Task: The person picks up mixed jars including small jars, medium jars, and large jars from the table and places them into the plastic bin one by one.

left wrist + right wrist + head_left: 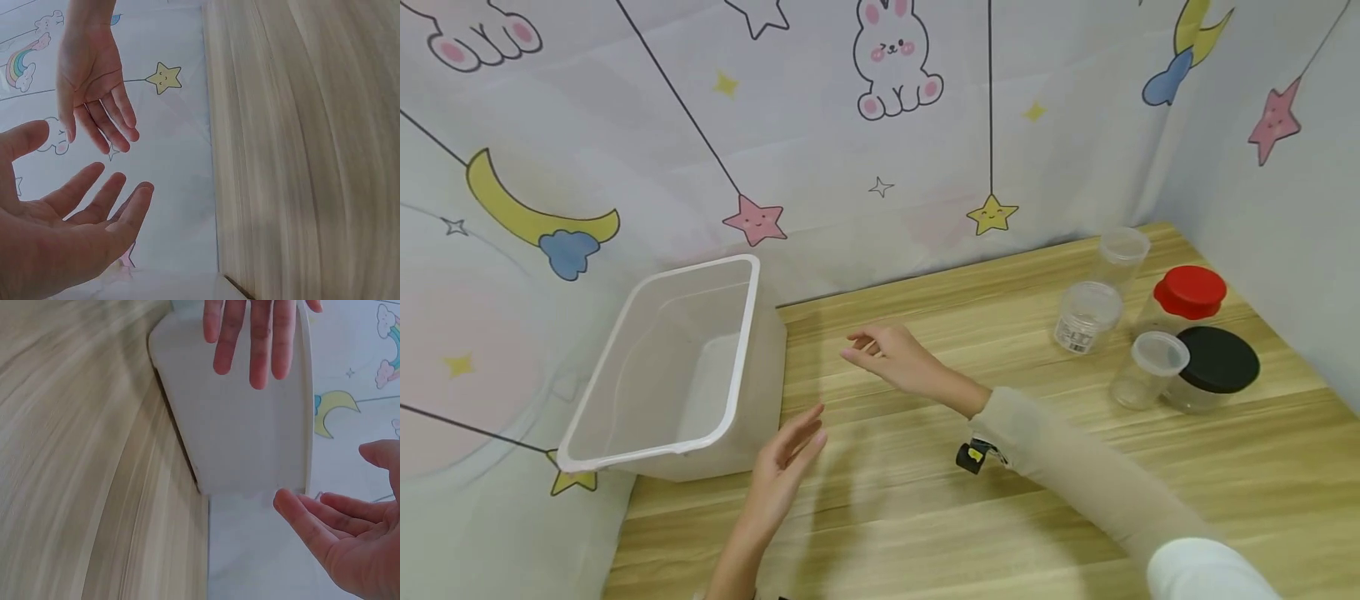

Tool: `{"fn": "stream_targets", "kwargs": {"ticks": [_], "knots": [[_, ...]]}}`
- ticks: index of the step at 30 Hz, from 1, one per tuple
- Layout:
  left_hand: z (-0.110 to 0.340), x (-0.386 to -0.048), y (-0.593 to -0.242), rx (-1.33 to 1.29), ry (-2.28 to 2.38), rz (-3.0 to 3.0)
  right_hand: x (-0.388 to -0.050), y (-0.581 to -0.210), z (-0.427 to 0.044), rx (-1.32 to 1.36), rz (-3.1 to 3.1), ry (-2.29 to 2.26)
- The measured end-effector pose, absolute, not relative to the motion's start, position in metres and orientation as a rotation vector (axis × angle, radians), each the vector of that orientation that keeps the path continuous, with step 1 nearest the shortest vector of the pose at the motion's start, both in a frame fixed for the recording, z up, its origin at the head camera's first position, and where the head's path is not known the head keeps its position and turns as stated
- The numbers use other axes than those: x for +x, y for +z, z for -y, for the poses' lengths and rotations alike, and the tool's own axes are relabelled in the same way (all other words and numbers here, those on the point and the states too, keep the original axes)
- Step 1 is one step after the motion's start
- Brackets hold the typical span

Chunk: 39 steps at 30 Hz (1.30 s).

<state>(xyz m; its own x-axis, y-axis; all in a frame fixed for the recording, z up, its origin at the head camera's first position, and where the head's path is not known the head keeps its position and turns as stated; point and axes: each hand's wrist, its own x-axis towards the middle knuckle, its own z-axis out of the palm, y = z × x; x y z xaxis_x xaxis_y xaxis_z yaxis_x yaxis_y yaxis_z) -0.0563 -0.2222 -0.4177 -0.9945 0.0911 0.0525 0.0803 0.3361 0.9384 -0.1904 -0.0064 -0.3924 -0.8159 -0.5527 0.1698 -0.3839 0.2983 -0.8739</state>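
Both hands hover over the wooden table, apart from each other and holding nothing. My left hand (781, 467) is beside the near right corner of a white plastic bin (748, 367), its fingers loosely bent. Farther back and to the right, my right hand (891, 357) points left toward the bin with relaxed fingers. In the left wrist view the left hand (81, 225) faces the right hand (97, 75), palms turned toward one another. The right wrist view has the right hand (350, 531) near the bin's side wall (231, 412), with the left hand's fingers (259, 344) above.
On the table's right stand clear containers: a tall one (1122, 254), a labelled jar (1086, 317), a small lidded cup (1150, 367), a red-lidded jar (1191, 292) and a black-lidded jar (1217, 360). Patterned cloth walls (820, 150) border the table (910, 517).
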Motion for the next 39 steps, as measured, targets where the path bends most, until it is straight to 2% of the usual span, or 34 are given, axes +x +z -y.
{"fn": "stream_targets", "kwargs": {"ticks": [6,19,31,39], "knots": [[0.233,-0.042,-0.416,0.05,1.865,-2.512,-0.184,-0.39,0.026,-0.795,-2.23,-1.658],[0.27,-0.016,-0.405,-0.027,2.04,-2.376,-0.181,-0.389,0.061,-0.646,-1.963,-1.766],[0.306,-0.01,-0.409,-0.643,2.075,-2.386,-0.176,-0.387,0.083,-0.573,-1.859,-1.771],[0.336,-0.007,-0.408,-0.833,2.151,-2.358,-0.174,-0.384,0.092,-0.527,-1.768,-1.804]]}}
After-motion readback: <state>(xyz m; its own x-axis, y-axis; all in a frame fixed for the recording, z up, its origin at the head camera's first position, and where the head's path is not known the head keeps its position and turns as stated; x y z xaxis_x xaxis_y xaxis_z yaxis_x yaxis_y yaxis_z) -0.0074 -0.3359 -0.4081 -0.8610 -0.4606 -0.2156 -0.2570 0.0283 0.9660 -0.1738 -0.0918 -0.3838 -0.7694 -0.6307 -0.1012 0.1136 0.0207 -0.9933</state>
